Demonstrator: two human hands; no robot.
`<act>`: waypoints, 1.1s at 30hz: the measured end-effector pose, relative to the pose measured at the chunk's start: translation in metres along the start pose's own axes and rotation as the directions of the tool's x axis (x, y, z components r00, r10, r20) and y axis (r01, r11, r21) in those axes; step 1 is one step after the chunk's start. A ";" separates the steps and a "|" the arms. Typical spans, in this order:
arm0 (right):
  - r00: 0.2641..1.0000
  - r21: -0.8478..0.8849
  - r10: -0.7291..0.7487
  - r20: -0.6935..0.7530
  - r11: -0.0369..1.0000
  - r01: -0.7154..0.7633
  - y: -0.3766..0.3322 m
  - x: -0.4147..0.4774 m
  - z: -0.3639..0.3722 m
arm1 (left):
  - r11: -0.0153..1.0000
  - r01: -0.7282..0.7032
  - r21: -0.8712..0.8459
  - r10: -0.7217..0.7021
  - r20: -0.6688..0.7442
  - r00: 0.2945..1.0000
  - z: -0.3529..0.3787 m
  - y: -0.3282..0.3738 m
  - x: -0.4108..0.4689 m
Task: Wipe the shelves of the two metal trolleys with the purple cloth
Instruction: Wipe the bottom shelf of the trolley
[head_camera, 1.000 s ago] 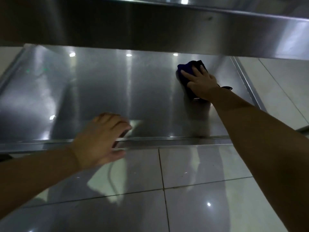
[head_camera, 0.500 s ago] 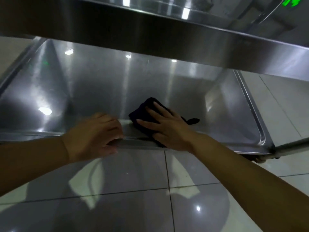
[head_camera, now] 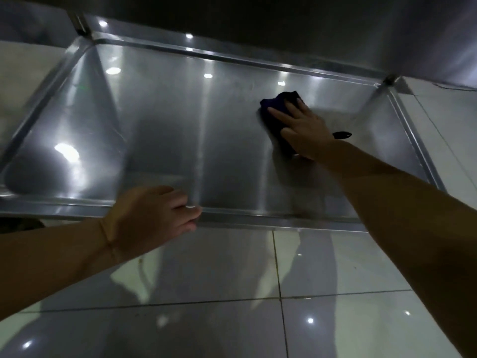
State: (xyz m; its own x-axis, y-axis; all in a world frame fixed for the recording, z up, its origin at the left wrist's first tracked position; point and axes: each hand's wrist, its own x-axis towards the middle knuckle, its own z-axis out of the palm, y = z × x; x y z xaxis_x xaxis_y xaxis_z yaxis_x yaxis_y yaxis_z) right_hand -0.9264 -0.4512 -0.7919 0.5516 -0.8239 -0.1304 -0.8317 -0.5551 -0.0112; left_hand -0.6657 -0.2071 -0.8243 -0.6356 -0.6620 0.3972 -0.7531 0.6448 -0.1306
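- The purple cloth [head_camera: 277, 117] was bunched up on the lower shelf [head_camera: 180, 125] of the trolley, in the far right part. It sat near the back rim [head_camera: 258, 63] but wasn't touching it.
- The right hand [head_camera: 304, 130] lay flat on top of it, fingers straight and a bit spread. It was pressing the cloth into the steel rather than grabbing it.
- A little black loop [head_camera: 342, 134] stuck out past the wrist side of that hand, lying on the shelf. I couldn't tell if it was part of the cloth.
- The right rim [head_camera: 413, 148] was well apart from the cloth, with bare steel in between.
- To the left of the cloth, bare shiny metal ran all the way over to the left rim, so loads of room that way.
- The left hand [head_camera: 152, 215] gripped the front rim [head_camera: 258, 219], fingers curled over the top and thumb tucked underneath. There was a thin band [head_camera: 107, 236] on that wrist.
- The upper shelf [head_camera: 258, 19] hung dark over the back of the lower one. Glossy floor tiles [head_camera: 232, 280] showed in front.
- Compared with half a second earlier, the cloth and right hand had gone from right at the front rim, just beside the left hand, back out to the far right. The left hand had stayed put on the rim.
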 end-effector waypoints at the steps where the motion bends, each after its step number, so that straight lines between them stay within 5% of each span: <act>1: 0.999 0.012 0.034 0.018 0.999 -0.034 -0.001 0.003 -0.004 | 0.999 0.038 -0.007 -0.038 -0.019 0.999 -0.002 0.000 0.002; 7: 0.996 0.019 0.014 0.091 1.000 -0.016 -0.049 -0.025 -0.003 | 0.992 0.104 -0.068 -0.107 -0.049 0.993 -0.009 0.001 0.000; 16: 0.906 -0.043 -0.405 0.127 0.910 0.413 -0.155 -0.095 0.010 | 0.988 0.109 -0.111 -0.106 0.033 0.994 -0.043 -0.026 -0.038; 22: 0.791 -0.024 -0.604 0.099 0.793 0.609 -0.166 -0.068 0.005 | 0.914 0.352 -0.202 -0.353 0.031 0.935 -0.054 -0.070 -0.119; 29: 0.962 -0.040 -0.268 0.055 0.962 0.270 -0.123 0.023 -0.002 | 0.920 0.372 -0.121 -0.384 -0.090 0.919 -0.051 -0.058 -0.118; 33: 0.999 0.009 -0.003 0.035 1.000 0.002 -0.117 0.049 -0.011 | 0.926 0.362 -0.106 -0.374 -0.138 0.917 -0.048 -0.053 -0.118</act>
State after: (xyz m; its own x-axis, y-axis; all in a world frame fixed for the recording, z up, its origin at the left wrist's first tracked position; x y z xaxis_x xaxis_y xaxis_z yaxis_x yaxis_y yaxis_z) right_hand -0.8014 -0.4275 -0.7864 0.5514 -0.8178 -0.1649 -0.8309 -0.5560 -0.0209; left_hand -0.5423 -0.1447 -0.8208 -0.2780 -0.7955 0.5385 -0.9095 0.3984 0.1190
